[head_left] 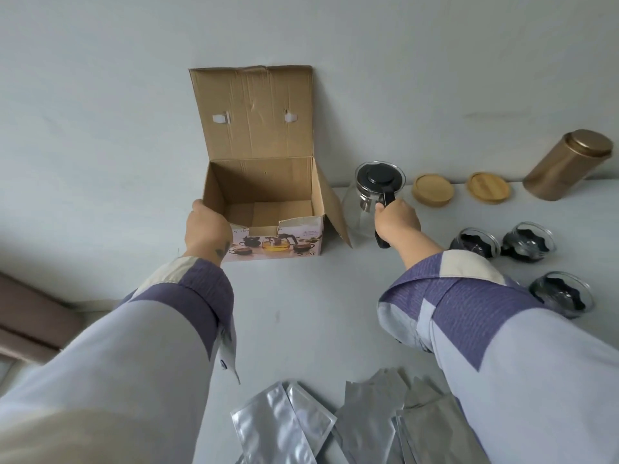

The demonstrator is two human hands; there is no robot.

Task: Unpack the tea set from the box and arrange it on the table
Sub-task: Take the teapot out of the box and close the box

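Left hand [206,226] gripping the left wall of the box [268,209], fingers curled over its top edge. Box open, lid flap up against the wall, looking empty inside, though the near floor hides behind the front wall. Just right of the box, on the desk [301,313]: glass teapot [370,202] with a black lid, standing upright. Right hand [397,219] wrapped round its black handle, handle pointing toward the person. Further right of the box: two wooden lids [432,189], a gold tin [569,164] lying tilted, three dark glass cups [527,242], one partly behind the right sleeve. Below the box, silver bags [284,426], cut off at the bottom edge.
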